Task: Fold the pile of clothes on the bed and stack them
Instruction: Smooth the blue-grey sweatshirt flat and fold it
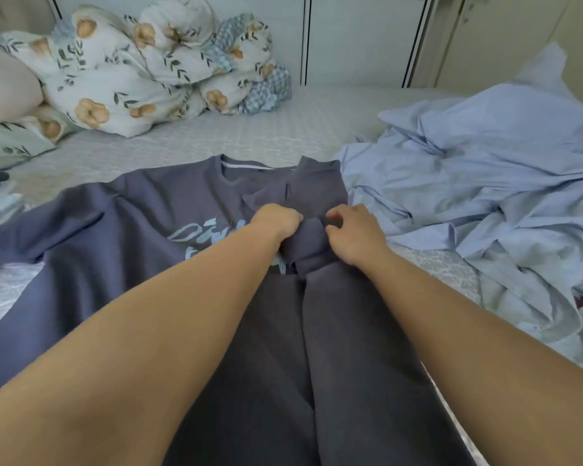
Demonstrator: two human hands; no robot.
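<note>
Spread flat mid-bed [189, 139]: grey T-shirt [122, 223], right side folded inward. Left hand [276, 220] curled tight and right hand [354, 230] half-curled, both pinching the folded sleeve. Soft, light, limp knit; best gripped at seams and hem, smoothing before folding.

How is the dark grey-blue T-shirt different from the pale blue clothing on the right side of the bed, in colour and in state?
The T-shirt is dark grey-blue with a light print; the pale blue clothing looks plain. The T-shirt lies spread out with its right side folded inward, while the pale blue clothing is a crumpled heap. The left hand and right hand work on the T-shirt; neither touches the pale blue clothing. Both lie on the bed.
</note>
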